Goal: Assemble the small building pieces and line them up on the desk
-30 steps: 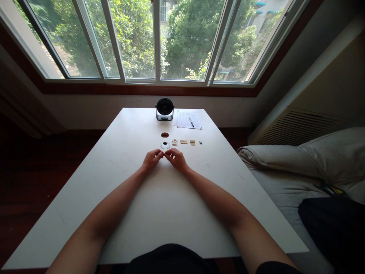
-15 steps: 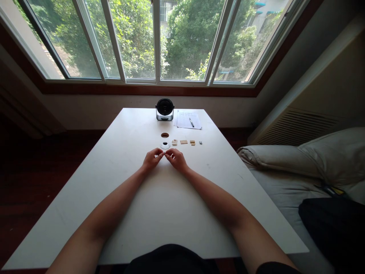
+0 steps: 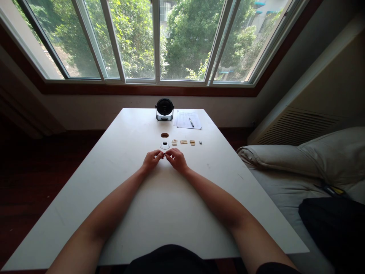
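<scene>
My left hand (image 3: 152, 160) and right hand (image 3: 176, 160) meet at the centre of the white table (image 3: 114, 190), fingers (image 3: 161, 154) pinched closed; I cannot tell whether they hold anything. Just above them sits a round white disc with a black centre (image 3: 164, 145), and small beige plastic brick plates (image 3: 183, 142) lie to its right.

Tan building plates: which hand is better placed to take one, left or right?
Right, probably: the right hand is nearly below the tan plates; the left hand sits further away, left of the white ring.
</scene>
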Action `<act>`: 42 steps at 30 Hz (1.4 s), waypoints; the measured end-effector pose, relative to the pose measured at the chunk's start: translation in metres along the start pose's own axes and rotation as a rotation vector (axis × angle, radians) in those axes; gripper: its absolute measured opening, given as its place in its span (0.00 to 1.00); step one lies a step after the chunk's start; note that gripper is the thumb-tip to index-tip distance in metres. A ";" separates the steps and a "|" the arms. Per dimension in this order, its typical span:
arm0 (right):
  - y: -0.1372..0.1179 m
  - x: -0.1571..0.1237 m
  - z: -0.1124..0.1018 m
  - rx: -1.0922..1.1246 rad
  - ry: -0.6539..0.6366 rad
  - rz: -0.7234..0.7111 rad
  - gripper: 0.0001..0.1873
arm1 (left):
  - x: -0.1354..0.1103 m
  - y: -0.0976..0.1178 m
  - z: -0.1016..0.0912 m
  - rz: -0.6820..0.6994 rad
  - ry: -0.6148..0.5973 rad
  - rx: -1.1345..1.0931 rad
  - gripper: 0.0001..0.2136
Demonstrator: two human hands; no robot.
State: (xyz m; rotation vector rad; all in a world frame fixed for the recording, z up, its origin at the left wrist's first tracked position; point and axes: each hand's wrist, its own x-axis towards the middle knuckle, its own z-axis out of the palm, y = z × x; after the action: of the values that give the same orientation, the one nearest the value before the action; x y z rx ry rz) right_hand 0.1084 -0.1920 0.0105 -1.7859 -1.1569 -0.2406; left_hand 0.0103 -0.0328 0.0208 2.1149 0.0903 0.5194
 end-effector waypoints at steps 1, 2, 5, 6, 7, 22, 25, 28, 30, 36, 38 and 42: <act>0.000 0.000 0.000 -0.021 0.000 -0.016 0.04 | 0.000 0.000 0.000 0.002 -0.005 -0.010 0.18; -0.001 0.000 -0.001 -0.040 0.001 -0.030 0.04 | 0.000 0.000 0.000 0.004 -0.007 -0.016 0.18; -0.001 0.000 -0.002 -0.070 0.005 -0.059 0.04 | 0.001 0.000 0.000 0.009 -0.002 -0.016 0.17; -0.001 0.000 -0.002 -0.072 0.005 -0.061 0.04 | 0.001 0.000 0.000 0.011 0.000 -0.012 0.17; -0.001 0.000 -0.002 -0.071 0.004 -0.060 0.04 | 0.001 0.001 0.000 0.012 0.002 -0.008 0.16; -0.003 0.001 -0.003 -0.025 -0.033 -0.011 0.03 | 0.000 0.000 0.001 0.001 0.027 0.002 0.12; -0.004 0.000 -0.003 -0.029 -0.036 -0.018 0.04 | 0.000 0.001 0.000 -0.002 0.028 0.030 0.13; -0.005 0.000 -0.003 -0.040 -0.042 -0.053 0.05 | 0.000 0.001 -0.001 -0.001 0.031 0.049 0.14; -0.004 -0.001 -0.002 -0.048 -0.046 -0.091 0.06 | 0.001 0.000 0.000 -0.005 0.028 0.048 0.15; -0.003 -0.001 -0.001 -0.070 -0.045 -0.131 0.07 | 0.001 -0.001 0.000 -0.002 0.015 0.005 0.14; -0.003 -0.001 -0.001 -0.071 -0.035 -0.112 0.06 | 0.001 0.000 -0.001 0.003 0.023 0.001 0.13; -0.002 -0.001 -0.001 -0.068 -0.022 -0.059 0.04 | 0.000 0.001 -0.001 -0.003 0.035 -0.002 0.13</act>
State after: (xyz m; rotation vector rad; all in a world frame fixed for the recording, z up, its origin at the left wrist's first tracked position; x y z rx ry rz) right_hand 0.1071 -0.1932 0.0119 -1.8196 -1.2313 -0.2985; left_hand 0.0102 -0.0327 0.0221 2.1039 0.1130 0.5547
